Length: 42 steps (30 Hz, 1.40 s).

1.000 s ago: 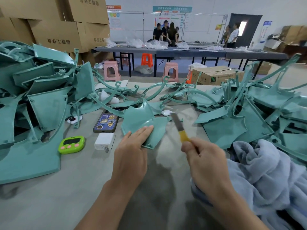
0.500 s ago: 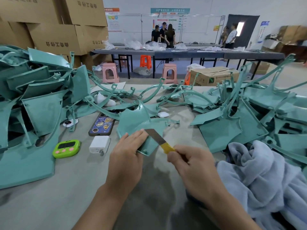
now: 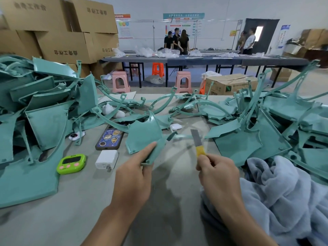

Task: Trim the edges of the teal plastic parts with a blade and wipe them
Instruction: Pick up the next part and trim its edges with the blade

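Head view: I am looking down on both hands above the table (image 3: 79,210), with teal plastic on every side of them.
Left hand: my left hand (image 3: 134,174) pinches the near edge of one teal part (image 3: 143,137), forefinger laid straight along its top face and thumb underneath. The part tilts up off the table just beyond that hand.
Right hand: my right hand (image 3: 218,173) is clenched round the yellow grip of the blade (image 3: 197,144). The steel points up and away, just to the right of the part and not touching it.
Trimming: I judge this piece is mid-trim, with the blade lifted between strokes. I cannot tell which of its edges are already clean.
Wiping: the blue-grey cloth (image 3: 284,192) lies bunched beside and under my right forearm with neither hand on it, so I take the wipe of this piece as not yet done.
Stock: a left heap (image 3: 44,112) is piled beyond my left hand and a right heap (image 3: 266,125) beyond my right. I cannot say which is finished and which is waiting.
Remaining: by my reckoning, plenty. There is the rest of this part's edges, its wipe, then many more pieces.
Clutter: a phone (image 3: 109,139), a green timer (image 3: 71,164) and a white charger (image 3: 106,159) lie to the left of my left hand.
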Tool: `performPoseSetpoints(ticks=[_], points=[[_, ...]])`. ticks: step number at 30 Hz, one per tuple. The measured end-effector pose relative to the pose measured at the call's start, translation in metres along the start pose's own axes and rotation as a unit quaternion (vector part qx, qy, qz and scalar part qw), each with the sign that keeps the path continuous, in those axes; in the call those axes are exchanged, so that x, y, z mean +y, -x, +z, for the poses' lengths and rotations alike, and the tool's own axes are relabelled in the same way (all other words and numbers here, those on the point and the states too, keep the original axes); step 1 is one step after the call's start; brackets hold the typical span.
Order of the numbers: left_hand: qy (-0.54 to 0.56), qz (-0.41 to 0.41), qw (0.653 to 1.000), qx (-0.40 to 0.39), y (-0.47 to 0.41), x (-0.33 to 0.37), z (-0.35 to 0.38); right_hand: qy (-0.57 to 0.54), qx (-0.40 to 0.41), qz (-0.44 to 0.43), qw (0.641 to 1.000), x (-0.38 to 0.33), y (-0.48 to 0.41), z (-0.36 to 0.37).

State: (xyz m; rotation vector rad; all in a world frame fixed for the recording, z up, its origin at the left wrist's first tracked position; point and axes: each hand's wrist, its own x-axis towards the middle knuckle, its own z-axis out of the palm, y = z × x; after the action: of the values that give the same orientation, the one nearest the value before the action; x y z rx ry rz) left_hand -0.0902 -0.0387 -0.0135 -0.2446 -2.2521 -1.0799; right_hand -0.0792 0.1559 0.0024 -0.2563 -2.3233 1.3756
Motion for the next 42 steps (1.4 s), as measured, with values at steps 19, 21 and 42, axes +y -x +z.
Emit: performPoseSetpoints(ticks=[19,21,42], points=[[0.456,-0.442,0.772,-0.003,-0.021,0.004,-0.006,0.282,-0.068,-0.15,0.945,-0.002,0.006,0.004],[0.479,-0.425,0.767,-0.028,-0.022,0.004,-0.007,0.23,-0.035,-0.114,0.966,-0.007,0.007,0.001],[0.521,-0.191,0.828,0.079,-0.039,-0.004,-0.028,-0.067,0.102,-0.036,0.992,0.001,-0.005,-0.017]])
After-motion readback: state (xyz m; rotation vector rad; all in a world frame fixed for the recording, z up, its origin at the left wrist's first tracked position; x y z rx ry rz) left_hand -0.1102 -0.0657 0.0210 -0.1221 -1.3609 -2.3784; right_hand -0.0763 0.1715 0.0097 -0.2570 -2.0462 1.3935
